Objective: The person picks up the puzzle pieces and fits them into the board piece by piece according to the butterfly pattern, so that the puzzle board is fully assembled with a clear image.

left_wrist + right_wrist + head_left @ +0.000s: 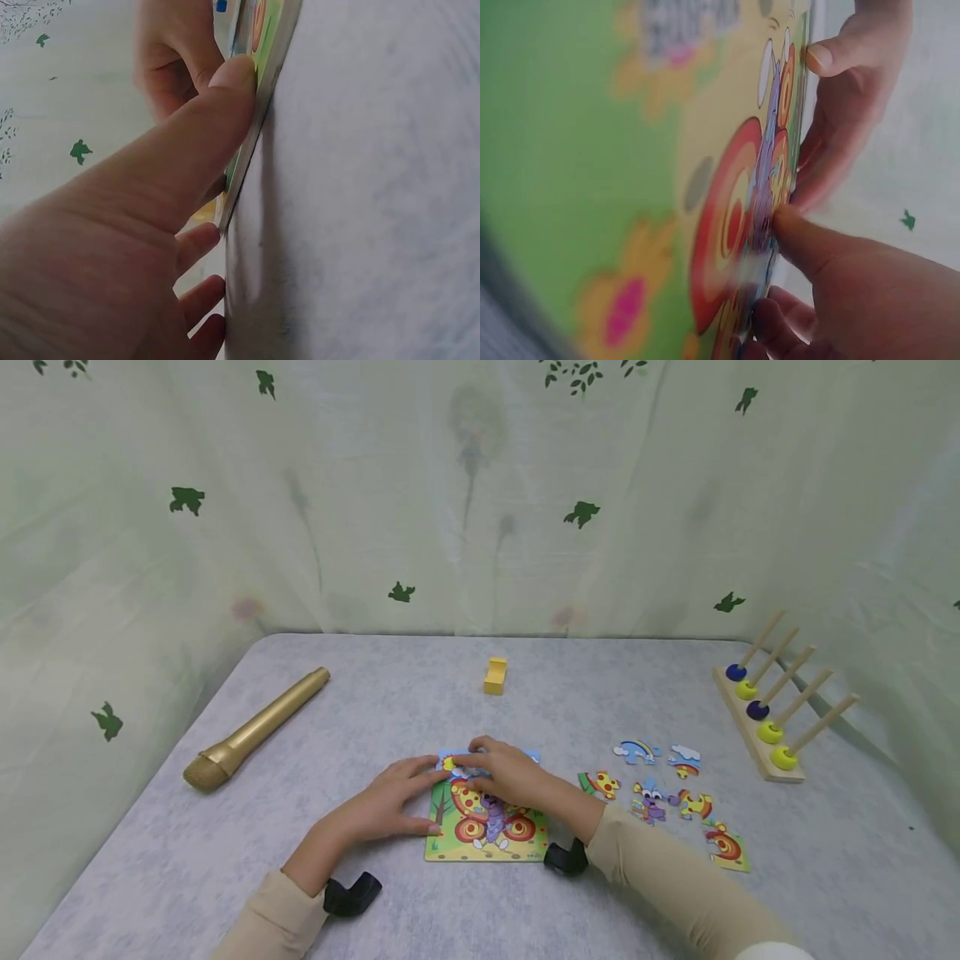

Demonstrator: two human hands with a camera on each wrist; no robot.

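A butterfly jigsaw puzzle (pixel 487 852) on a thin square board lies flat at the table's front middle. My left hand (pixel 386 802) spreads along its left side, thumb near the lower left edge and fingertips at the upper left. In the left wrist view the thumb (pixel 236 73) rests on the board's rim. Across the upper part reaches my right hand (pixel 510 774), thumb and fingertips at the picture. The right wrist view shows its thumb (pixel 787 221) touching the picture, fingertips lower down; whether a piece is pinched between them I cannot tell.
Several loose puzzle pieces (pixel 648 802) lie right of the board. Behind it stands a small yellow block (pixel 495 677). A gold microphone (pixel 258 727) lies at the left. A wooden peg stand (pixel 750 727) with blue and yellow beads is at the right edge.
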